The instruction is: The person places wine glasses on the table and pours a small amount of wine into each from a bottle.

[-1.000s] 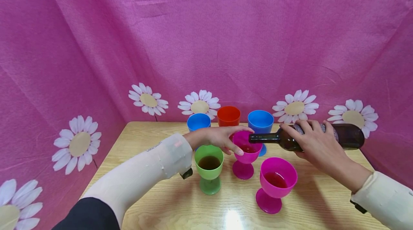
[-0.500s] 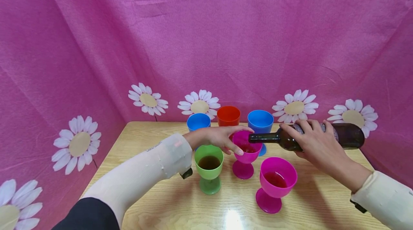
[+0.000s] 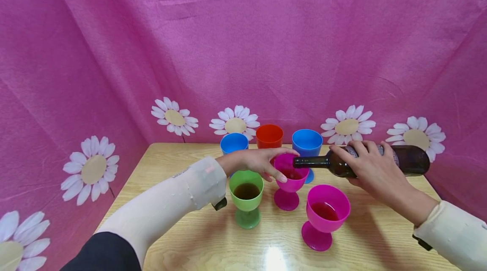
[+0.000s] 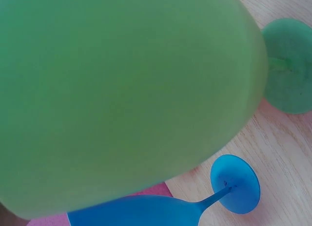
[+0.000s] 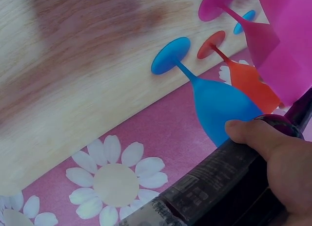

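My left hand point(image 3: 255, 163) holds a pink goblet point(image 3: 294, 185) by its bowl, fingers over the far rim and thumb on the near side. Dark red liquid lies inside. In my right hand point(image 3: 374, 173), a dark glass wine bottle point(image 3: 412, 160) lies almost level, its neck pointing left and its mouth over that goblet's bowl. The right wrist view shows the thumb point(image 5: 258, 138) against the bottle's label. A green goblet point(image 3: 246, 206) with brown liquid stands just below my left wrist, and its bowl fills most of the left wrist view. The left fingers are hidden there.
Nearer me stands another pink goblet point(image 3: 323, 226) with red liquid. Behind are a left blue goblet point(image 3: 234, 144), a red-orange goblet point(image 3: 269, 138) and a right blue goblet point(image 3: 307, 144). A pink cloth point(image 3: 266, 59) with daisies hangs behind the wooden table point(image 3: 213, 250).
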Motion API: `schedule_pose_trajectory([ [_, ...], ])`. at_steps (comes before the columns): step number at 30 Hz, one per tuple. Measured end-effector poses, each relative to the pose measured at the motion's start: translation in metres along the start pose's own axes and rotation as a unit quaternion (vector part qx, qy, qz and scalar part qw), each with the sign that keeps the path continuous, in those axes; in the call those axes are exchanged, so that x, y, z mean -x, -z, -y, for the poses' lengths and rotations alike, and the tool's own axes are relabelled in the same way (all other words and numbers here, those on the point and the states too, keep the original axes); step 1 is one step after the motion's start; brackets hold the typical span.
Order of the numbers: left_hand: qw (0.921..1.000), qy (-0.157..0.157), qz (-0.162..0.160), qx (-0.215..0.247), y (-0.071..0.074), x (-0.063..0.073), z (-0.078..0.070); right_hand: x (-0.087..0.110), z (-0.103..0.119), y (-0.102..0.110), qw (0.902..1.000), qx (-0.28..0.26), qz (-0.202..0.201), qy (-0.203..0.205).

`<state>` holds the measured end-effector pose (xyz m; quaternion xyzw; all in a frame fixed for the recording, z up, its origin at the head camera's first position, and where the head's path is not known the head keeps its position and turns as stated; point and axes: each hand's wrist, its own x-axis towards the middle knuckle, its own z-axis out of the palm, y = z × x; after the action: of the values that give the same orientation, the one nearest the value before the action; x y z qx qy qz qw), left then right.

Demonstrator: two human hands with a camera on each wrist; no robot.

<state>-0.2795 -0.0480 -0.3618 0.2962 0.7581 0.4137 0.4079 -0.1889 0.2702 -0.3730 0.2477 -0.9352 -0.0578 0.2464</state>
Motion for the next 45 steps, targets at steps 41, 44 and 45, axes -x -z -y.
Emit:
schedule_pose_trajectory([
  [41, 0.9998, 0.013, -0.013, 0.003, 0.000, 0.002, 0.000, 0.011, 0.012, -0.014, 0.9916, -0.096, 0.039, -0.077],
  [44, 0.9999, 0.011, -0.012, 0.004, 0.000, 0.002, 0.001, 0.011, 0.013, -0.014, 0.9898, -0.105, 0.045, -0.085],
  [45, 0.9999, 0.009, -0.010, 0.004, 0.000, 0.002, 0.001, 0.012, 0.014, -0.014, 0.9893, -0.108, 0.046, -0.087],
])
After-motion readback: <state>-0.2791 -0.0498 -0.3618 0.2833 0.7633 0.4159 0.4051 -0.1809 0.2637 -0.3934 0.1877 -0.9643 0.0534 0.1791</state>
